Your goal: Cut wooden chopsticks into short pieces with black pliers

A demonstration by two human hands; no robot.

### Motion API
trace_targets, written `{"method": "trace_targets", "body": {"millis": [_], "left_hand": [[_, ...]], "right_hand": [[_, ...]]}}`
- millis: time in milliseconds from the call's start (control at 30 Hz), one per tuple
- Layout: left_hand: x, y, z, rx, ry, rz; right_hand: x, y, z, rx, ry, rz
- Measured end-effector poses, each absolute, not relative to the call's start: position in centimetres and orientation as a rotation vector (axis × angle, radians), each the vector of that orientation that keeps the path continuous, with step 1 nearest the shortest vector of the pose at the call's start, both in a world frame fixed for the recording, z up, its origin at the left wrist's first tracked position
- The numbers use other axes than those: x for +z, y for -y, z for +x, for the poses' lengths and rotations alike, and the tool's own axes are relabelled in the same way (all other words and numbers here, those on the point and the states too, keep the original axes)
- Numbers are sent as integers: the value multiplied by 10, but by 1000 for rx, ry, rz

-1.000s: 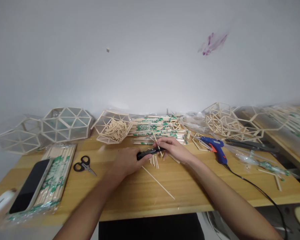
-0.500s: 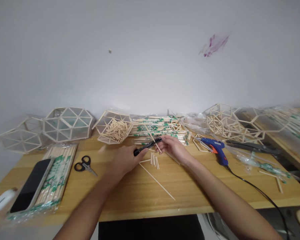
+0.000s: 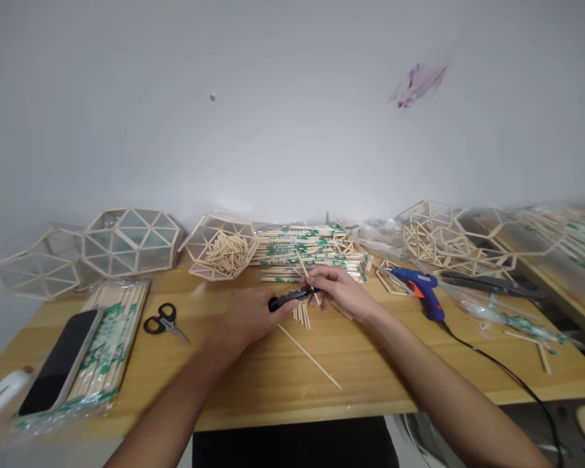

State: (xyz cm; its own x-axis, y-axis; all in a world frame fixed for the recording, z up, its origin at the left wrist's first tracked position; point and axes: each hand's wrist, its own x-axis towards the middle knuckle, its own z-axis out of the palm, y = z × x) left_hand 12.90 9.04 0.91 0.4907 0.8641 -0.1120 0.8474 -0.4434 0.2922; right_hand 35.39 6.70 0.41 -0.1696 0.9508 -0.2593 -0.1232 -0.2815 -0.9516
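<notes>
With the black hand tool as the clock's centre and the wall at twelve, a small white rounded case point(image 3: 2, 393) lies near the left edge of the brown wooden table point(image 3: 370, 387), between eight and nine. Just beside it, a black-screened phone point(image 3: 61, 364) rests on a clear, green-printed plastic pack of wooden sticks point(image 3: 114, 331). Towards ten, faceted frames of pale sticks point(image 3: 131, 242) stand along the wall side. Black-handled scissors point(image 3: 166, 322) lie near nine, a strip of wood surface separating them from the left forearm. Closer in at ten, an open faceted stick frame point(image 3: 197, 263) holds a heap of short wooden pieces point(image 3: 227, 253). The left hand point(image 3: 248, 315) is wrapped around the handle of the black hand tool point(image 3: 287, 299), above the table's middle. One long thin stick point(image 3: 309, 357) lies between five and six, reaching towards the near edge; short cut sticks point(image 3: 301, 316) lie closer, at five. Green-printed packs of sticks point(image 3: 307, 250) stretch behind, around twelve. The right hand point(image 3: 338, 292) pinches a pale wooden stick point(image 3: 304, 268) that crosses the tool's head at a slant. At three, well apart from that hand, lies a blue glue gun point(image 3: 422, 286); its black cord point(image 3: 497, 364) passes over the near edge towards four.
</notes>
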Motion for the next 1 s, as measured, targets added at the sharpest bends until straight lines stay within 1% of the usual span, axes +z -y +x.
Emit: {"method": "trace_targets", "body": {"millis": [233, 400, 500, 633, 733, 833, 900, 1000], "left_hand": [[6, -90, 127, 112, -1495, 2505], [5, -100, 124, -33, -1583, 2439], [2, -107, 121, -8, -1630, 2354], [-3, -109, 119, 292, -1549, 2194], [-13, -106, 120, 567, -1414, 2023], [-24, -100, 124, 779, -1168, 1756], [-27, -97, 128, 863, -1007, 1583], [-26, -92, 134, 882, -852, 1454]], "right_hand": [[4, -67, 353, 1605, 1029, -1207], [2, -70, 354, 1529, 950, -1229], [4, -70, 355, 1445, 896, -1185], [6, -70, 356, 1364, 853, -1138], [4, -68, 351, 1511, 911, -1123], [-1, -64, 340, 1706, 1022, -1118], [-5, -61, 332, 1788, 1101, -1094], [-12, -56, 322, 1847, 1166, -1058]]}}
